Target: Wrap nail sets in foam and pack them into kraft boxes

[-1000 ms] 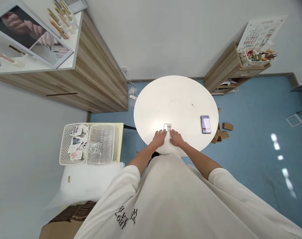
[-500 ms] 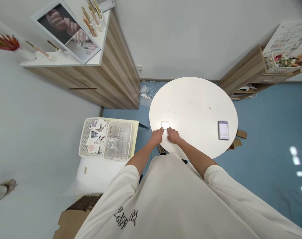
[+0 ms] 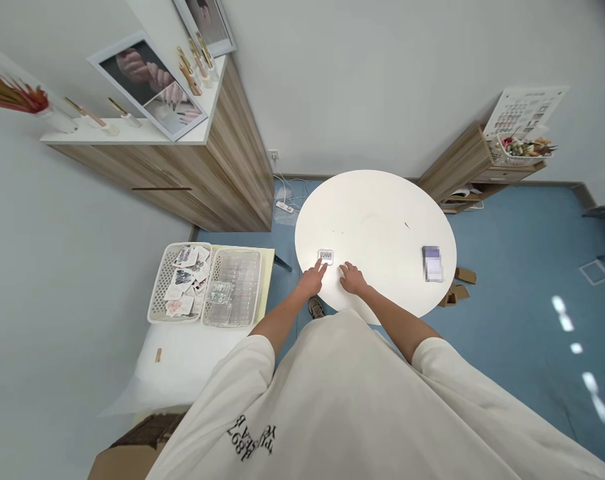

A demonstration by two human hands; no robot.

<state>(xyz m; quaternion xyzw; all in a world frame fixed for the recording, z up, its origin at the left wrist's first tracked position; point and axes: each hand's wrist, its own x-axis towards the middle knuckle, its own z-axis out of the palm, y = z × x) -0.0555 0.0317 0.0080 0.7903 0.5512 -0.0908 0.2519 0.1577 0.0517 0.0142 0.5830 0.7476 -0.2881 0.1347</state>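
"Where's the small clear case (image 3: 326, 256)?"
"I see it toward the left edge of the white table (image 3: 377, 213), near the front."
"And the hands?"
"I've got the left hand (image 3: 311, 281) open, fingertips at the case's near side. The right hand (image 3: 353, 279) is open, apart from it. The purple-and-white item (image 3: 432, 264) lies near the right edge."

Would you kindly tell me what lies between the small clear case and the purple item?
Between the small clear case and the purple item lies the right hand, much nearer the case, in the head view.
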